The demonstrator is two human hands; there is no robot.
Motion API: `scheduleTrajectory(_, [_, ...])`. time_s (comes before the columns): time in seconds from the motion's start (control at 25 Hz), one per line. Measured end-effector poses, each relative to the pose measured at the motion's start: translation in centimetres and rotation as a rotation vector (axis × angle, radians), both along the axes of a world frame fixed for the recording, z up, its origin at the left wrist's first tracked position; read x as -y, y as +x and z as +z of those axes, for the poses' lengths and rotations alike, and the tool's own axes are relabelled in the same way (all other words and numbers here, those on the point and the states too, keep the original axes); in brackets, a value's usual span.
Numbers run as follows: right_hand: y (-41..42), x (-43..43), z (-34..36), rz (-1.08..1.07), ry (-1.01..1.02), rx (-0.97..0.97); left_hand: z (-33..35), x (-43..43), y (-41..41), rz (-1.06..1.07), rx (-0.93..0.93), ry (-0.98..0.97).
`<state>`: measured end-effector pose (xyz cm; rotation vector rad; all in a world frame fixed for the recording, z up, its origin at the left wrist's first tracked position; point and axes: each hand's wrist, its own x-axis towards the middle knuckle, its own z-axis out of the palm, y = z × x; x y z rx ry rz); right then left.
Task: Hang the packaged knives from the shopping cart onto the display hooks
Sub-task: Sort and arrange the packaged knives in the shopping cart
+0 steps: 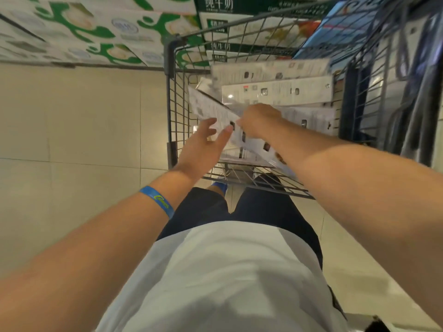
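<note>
We look down into a wire shopping cart (168, 58). Beyond it stand green cartons (219, 6) printed "纯牛奶". White packaged knives (278, 92) lie stacked inside. Our right hand (260, 118) grips one tilted package (211, 109). Our left hand (201, 144) is released, its fingers straight, just beside it. The writing on the blue wristband (157, 201) is unreadable.

Bare forearms; blue wristband (157, 202) lettered yellow-green on left wrist; white shirt (215, 271); dark shorts (263, 207).

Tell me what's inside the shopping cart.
White packaged knives lie stacked in the shopping cart; the right hand grips one tilted pack. Anything under the stack is covered.
</note>
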<state>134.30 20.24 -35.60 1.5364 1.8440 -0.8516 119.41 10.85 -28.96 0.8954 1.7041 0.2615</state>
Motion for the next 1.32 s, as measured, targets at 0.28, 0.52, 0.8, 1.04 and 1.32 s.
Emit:
scheduleTrajectory(0.28, [-4.5,-3.3,4.9,-0.703,-0.582,-0.478,4.4,1.4,-0.1,0.097,0.194,-0.041])
scheduleTrajectory(0.52, [-5.1,3.8,6.1,-1.249,-0.737,-0.743,6.8,1.4,-2.4,-0.369,0.071,0.001])
scheduleTrajectory(0.8, [-7.5,9.9,6.2,-1.002,-0.571,-0.785,6.4,1.0,-8.5,-0.062,-0.505,0.21])
scheduleTrajectory(1.04, [-7.6,10.3,3.9,-0.775,-0.572,-0.682,6.0,0.5,-9.9,-0.123,-0.566,0.06])
scheduleTrajectory(1.32, [-7.1,8.6,2.4,-0.705,-0.519,-0.624,6.8,-1.0,-4.8,-0.694,-0.767,0.403])
